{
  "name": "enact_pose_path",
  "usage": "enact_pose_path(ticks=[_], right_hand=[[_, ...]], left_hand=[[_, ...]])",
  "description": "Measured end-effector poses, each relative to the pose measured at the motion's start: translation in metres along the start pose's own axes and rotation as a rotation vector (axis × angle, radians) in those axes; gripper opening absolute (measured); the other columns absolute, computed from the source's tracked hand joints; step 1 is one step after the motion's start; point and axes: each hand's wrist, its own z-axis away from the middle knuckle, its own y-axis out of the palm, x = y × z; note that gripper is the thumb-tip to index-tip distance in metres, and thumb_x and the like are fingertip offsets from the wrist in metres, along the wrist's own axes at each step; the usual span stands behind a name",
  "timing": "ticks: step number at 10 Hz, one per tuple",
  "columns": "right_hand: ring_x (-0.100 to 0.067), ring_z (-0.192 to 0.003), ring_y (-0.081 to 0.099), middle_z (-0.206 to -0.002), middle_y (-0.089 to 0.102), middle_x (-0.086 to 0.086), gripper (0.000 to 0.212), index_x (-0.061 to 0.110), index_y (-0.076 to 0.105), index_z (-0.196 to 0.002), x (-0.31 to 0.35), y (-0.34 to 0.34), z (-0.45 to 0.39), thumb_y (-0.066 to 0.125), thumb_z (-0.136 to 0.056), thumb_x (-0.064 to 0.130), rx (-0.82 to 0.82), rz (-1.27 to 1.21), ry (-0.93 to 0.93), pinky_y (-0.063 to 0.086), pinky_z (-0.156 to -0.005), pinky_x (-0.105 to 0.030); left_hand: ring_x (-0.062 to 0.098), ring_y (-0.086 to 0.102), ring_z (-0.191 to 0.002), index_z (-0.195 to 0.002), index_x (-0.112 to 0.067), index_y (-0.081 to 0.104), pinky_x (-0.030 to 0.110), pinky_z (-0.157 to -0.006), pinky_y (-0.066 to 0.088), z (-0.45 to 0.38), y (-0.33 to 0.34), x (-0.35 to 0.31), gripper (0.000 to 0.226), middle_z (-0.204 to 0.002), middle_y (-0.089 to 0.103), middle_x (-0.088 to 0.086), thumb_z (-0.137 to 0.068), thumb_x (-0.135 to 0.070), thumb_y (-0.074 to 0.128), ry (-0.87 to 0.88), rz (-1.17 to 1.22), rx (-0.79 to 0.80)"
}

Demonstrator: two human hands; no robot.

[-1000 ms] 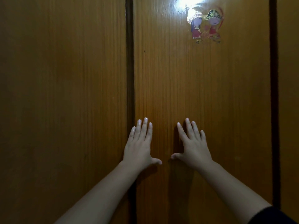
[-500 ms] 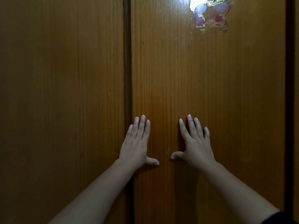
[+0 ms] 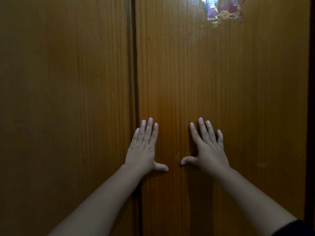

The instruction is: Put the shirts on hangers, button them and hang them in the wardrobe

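Head cam is filled by the closed wooden wardrobe door (image 3: 221, 99). Left hand (image 3: 142, 150) and right hand (image 3: 210, 150) both lie flat on it, fingers straight and spread. Sticker (image 3: 223, 11) up top is cut off and glared out, dark sleeve (image 3: 296, 229) barely shows. Shirts and hangers aren't visible.

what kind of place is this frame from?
Likely a home bedroom, right up against a shut wardrobe: glossy brown wood-grain door panels with a dark vertical seam, and a colourful cartoon sticker. Left hand and right hand lie flat on the door.
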Motion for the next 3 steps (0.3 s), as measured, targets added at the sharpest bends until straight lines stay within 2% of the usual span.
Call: enact_pose_path(ticks=[1, 2, 3], right_hand=[[-0.018, -0.131, -0.043, -0.141, -0.048, 0.004, 0.121, 0.029, -0.036, -0.136, 0.005, -0.001, 0.004, 0.054, -0.07, 0.075, -0.011, -0.006, 0.013, -0.021, -0.11, -0.045], [-0.016, -0.135, -0.035, -0.148, -0.037, 0.005, 0.105, 0.032, -0.019, -0.145, 0.011, -0.01, 0.011, 0.058, -0.08, 0.06, 0.001, -0.066, 0.028, -0.013, -0.114, -0.049], [-0.016, -0.144, -0.007, -0.158, -0.007, 0.007, 0.077, 0.039, 0.014, -0.146, 0.006, -0.03, 0.026, 0.059, -0.084, 0.049, 0.023, -0.358, 0.149, 0.0, -0.116, -0.054]], left_hand=[[0.028, -0.045, -0.131, -0.13, -0.011, -0.047, 0.041, -0.113, -0.021, 0.004, -0.006, -0.006, 0.139, -0.138, -0.053, 0.012, -0.065, -0.085, 0.051, 0.006, 0.021, -0.038], [0.028, -0.021, -0.144, -0.148, -0.014, -0.019, 0.043, -0.119, -0.006, 0.021, 0.001, -0.003, 0.121, -0.155, -0.027, 0.011, -0.074, -0.073, 0.058, 0.025, 0.068, -0.162], [0.026, 0.005, -0.147, -0.148, -0.024, 0.027, 0.048, -0.116, 0.004, 0.082, 0.043, -0.003, 0.084, -0.16, 0.009, 0.01, -0.08, -0.061, 0.057, 0.062, 0.127, -0.326]])
